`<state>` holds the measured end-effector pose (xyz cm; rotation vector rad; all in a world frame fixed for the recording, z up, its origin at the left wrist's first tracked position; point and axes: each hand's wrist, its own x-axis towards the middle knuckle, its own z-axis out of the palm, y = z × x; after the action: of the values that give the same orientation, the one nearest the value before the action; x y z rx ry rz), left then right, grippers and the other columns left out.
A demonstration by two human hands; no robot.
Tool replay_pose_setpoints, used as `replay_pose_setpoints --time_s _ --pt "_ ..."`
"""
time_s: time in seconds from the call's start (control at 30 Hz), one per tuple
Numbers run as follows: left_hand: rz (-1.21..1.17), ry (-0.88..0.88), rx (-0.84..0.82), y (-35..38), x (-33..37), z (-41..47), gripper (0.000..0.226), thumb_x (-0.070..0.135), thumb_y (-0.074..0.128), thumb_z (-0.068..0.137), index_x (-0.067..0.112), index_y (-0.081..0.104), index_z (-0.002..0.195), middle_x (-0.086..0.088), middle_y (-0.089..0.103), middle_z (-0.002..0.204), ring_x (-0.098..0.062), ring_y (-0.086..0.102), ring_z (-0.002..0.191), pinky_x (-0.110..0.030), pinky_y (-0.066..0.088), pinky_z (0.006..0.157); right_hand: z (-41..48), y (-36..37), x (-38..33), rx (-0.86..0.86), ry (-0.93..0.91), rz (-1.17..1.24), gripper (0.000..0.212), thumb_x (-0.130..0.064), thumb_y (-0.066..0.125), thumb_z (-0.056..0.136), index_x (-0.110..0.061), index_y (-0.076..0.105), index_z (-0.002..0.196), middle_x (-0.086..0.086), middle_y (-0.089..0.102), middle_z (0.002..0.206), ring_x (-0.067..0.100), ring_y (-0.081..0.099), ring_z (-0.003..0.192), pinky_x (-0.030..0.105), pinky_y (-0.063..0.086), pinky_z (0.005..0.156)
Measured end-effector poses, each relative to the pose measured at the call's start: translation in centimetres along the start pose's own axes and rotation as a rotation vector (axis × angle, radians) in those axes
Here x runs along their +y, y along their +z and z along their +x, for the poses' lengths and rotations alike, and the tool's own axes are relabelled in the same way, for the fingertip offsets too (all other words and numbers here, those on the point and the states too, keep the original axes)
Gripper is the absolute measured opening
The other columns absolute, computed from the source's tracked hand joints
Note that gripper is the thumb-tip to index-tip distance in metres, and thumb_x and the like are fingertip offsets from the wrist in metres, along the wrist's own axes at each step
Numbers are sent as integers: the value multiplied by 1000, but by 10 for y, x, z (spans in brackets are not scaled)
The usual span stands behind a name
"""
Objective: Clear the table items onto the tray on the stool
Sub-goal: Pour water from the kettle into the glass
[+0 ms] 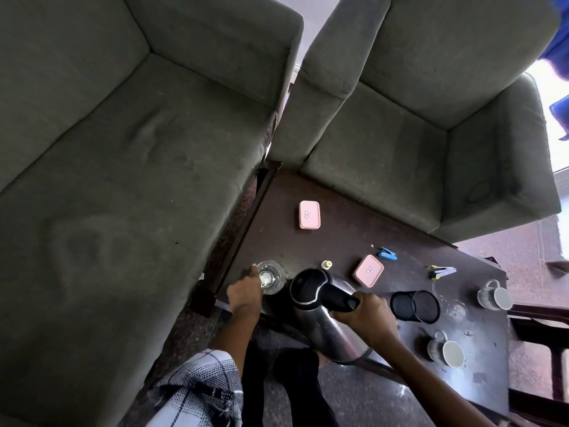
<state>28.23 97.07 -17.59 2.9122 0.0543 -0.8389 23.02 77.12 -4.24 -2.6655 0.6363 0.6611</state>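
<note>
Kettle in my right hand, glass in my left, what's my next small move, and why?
Probably lift both clear of the table together: your right hand grips the kettle by its handle and your left hand holds the glass near the table's corner, so neither seems to need regripping. The tray is not in view.

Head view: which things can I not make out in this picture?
All in the head view:
- The tray and stool: outside the frame's edges.
- Grip of the left hand on the glass: hidden by the hand's own back.
- Labels on both pink boxes: too small to read.
- Contents of the kettle, held by the right hand: hidden inside its steel body.
</note>
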Motion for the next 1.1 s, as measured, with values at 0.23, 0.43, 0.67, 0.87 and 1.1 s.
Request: replay_pose_setpoints --time_s 0.23,0.43,0.67,0.87,1.1 --pt "-46 -15 4 8 -2 0 60 28 46 95 25 16 147 -4 67 116 -20 66 104 -30 50 83 -3 1 -1 3 25 1 47 -50 74 64 -25 37 51 0 54 65 20 51 63 25 33 53" --pt "-52 -32 -2 11 -2 1 58 22 44 97 25 16 148 -4 68 114 -20 67 101 -29 50 81 -3 1 -3 -10 25 -7 46 -51 73 65 -25 37 52 0 55 68 20 51 65 24 34 56" --pt "-56 -29 -18 10 -1 1 60 22 43 97 25 12 148 -3 66 118 -20 65 104 -30 50 83 -3 1 -6 -12 21 -15 38 -50 73 66 -23 47 60 0 56 69 20 52 66 25 35 56" --pt "-46 -35 -27 10 -2 1 60 18 43 96 25 13 149 -4 67 116 -21 66 102 -31 50 83 -3 1 -8 -18 18 -14 42 -50 73 65 -25 41 54 -1 56 68 26 61 73 26 36 57" --pt "-28 -10 -48 6 -2 -1 61 5 35 96 22 9 149 -4 65 119 -21 65 105 -31 49 84 0 1 -7 -32 27 13 43 -51 71 64 -23 41 52 0 58 68 27 63 74 26 37 57"
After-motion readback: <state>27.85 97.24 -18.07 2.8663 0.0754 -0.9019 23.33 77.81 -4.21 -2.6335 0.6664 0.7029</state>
